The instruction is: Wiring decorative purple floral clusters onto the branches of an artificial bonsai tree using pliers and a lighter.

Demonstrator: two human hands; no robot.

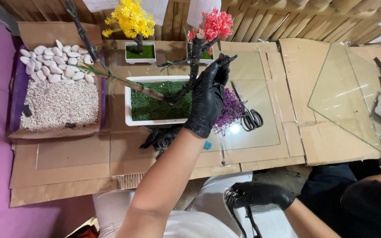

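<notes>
— Where's the dark artificial tree trunk (193, 66)?
— Rising from the white rectangular planter of green moss (155, 100) — the gloved left hand (208, 99) pinches its branch; the right hand (261, 195), well below the planter, grips black wires (239, 216).

The scene is brightly and evenly lit from above, with soft, short shadows under the white planter (155, 121) and the scissors (251, 118). A small hot spot of glare sits on the glass sheet (261, 128) near the purple flowers, and long pale streaks of reflection cross the tilted glass pane (345, 101) at right. Focus is sharp across the cardboard worktop (80, 169) (the pebbles show crisp grain). The wide lens bows the edges, and the nearest forearm looks slightly soft.
</notes>
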